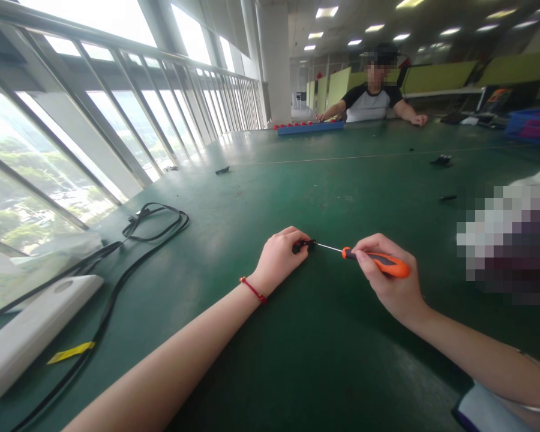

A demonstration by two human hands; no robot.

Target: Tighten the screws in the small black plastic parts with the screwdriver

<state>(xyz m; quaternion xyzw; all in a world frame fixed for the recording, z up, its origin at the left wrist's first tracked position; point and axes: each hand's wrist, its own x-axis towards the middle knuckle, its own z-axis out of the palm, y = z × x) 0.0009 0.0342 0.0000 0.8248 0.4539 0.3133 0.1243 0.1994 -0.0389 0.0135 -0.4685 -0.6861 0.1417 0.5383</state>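
Orange screwdriver at black part

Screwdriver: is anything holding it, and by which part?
The right hand holds the screwdriver by the front of its orange handle, near the metal shaft.

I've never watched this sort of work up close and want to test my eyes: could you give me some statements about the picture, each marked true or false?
1. The right hand holds a screwdriver. True.
2. The left hand lies flat, holding nothing. False: its fingers hold a small black part.
3. The screwdriver's handle is all blue. False: it is orange and dark grey.
4. A red bracelet is on the left wrist. True.
5. The white power strip lies right of both hands. False: it lies to their left.
6. Another person is across the table. True.
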